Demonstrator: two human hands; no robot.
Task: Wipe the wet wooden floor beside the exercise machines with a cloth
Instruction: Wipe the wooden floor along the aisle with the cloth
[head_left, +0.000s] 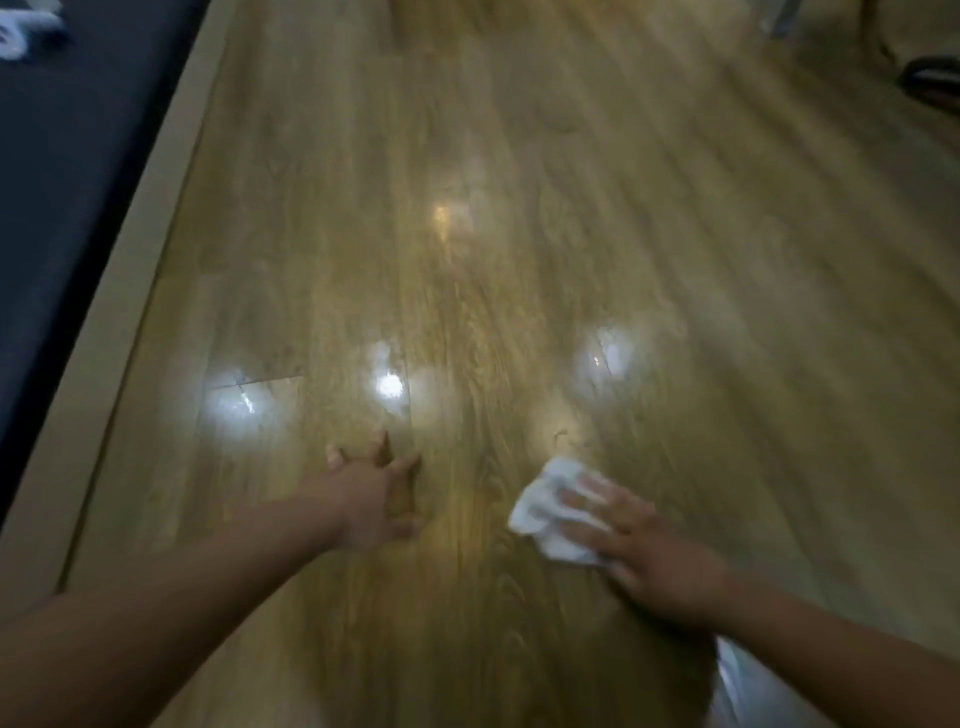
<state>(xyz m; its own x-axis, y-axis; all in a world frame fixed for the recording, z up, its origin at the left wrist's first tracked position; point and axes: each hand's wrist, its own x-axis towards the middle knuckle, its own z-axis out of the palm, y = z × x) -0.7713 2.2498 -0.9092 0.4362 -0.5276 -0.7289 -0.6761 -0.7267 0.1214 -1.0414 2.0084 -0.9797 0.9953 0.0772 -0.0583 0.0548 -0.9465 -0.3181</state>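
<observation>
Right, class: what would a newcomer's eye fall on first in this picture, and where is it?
The white cloth at lower right stands out most, pressed flat to the wooden floor by the right hand. Next come the bright glare spots on the boards beyond the left hand, which rests on the floor with fingers spread. A dark surface borders the floor on the left.

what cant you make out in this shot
All head view:
White thing, top left: blurred, cut by the edge.
Dark object, top right: dim, cut by the edge.
Cloth: partly under the right hand.
Floor: blur and glare hide which parts are wet.
</observation>
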